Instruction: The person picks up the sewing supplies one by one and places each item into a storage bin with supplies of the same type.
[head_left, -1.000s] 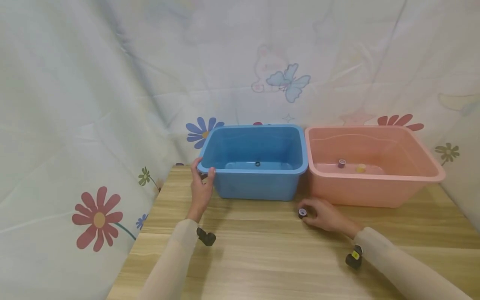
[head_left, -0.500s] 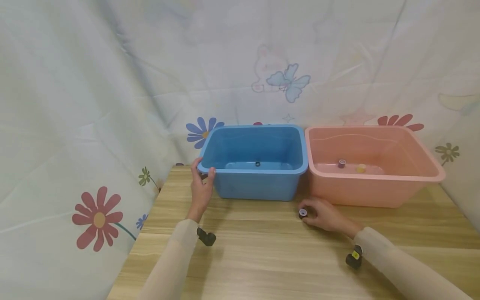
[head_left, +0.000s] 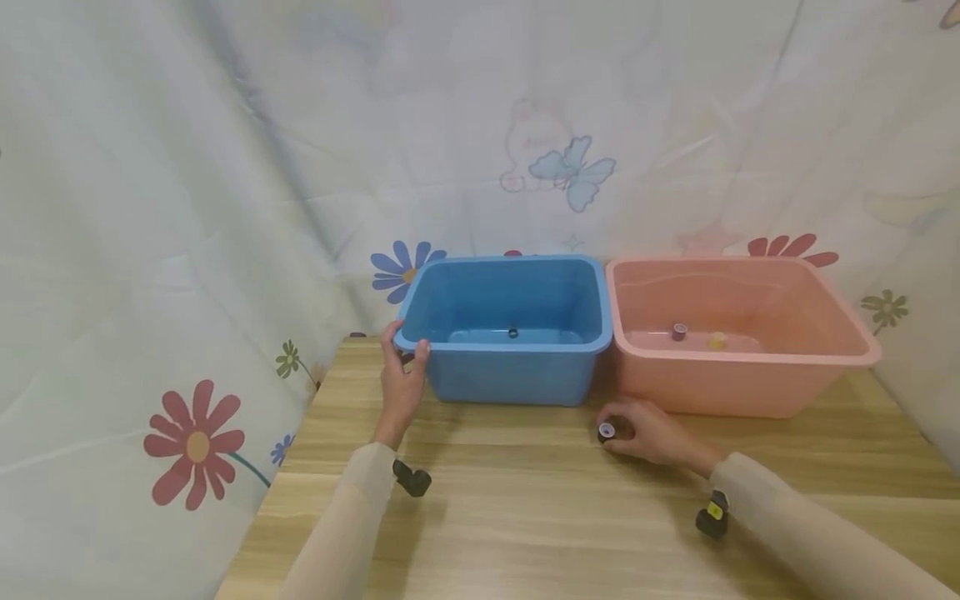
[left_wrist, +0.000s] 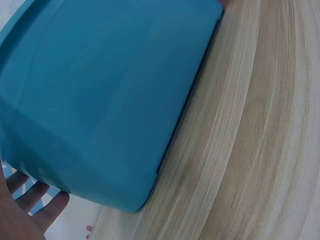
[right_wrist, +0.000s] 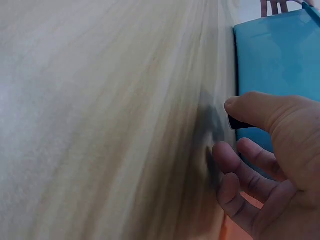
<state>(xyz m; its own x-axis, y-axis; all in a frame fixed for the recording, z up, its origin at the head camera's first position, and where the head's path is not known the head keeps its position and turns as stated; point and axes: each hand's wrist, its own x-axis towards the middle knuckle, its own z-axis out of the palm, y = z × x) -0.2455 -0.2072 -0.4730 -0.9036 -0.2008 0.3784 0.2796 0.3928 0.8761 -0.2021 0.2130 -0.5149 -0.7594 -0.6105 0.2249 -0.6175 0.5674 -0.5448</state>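
My left hand [head_left: 402,387] grips the front left corner of a blue plastic bin [head_left: 510,375], thumb at the front and fingers round the side. In the left wrist view, those fingers [left_wrist: 52,207] lie against the bin's wall below the rim. My right hand [head_left: 647,432] pinches a small dark spool [head_left: 606,431] with a pale round end, low over the table in front of the gap between the bins. The right wrist view shows the spool [right_wrist: 239,123] mostly hidden behind the thumb, with the other fingers loosely curled. A small dark ring-shaped piece [head_left: 513,332] lies inside the blue bin.
A pink bin [head_left: 712,387] stands right beside the blue one, rims close together. On its floor are a purple spool [head_left: 678,332] and a yellow one [head_left: 717,341]. Both bins stand on a wood-grain table [head_left: 510,508], before a patterned curtain [head_left: 300,167].
The head view has tilted slightly, so the bins appear a little lower. Both hands keep their holds, and the spool has hardly moved.
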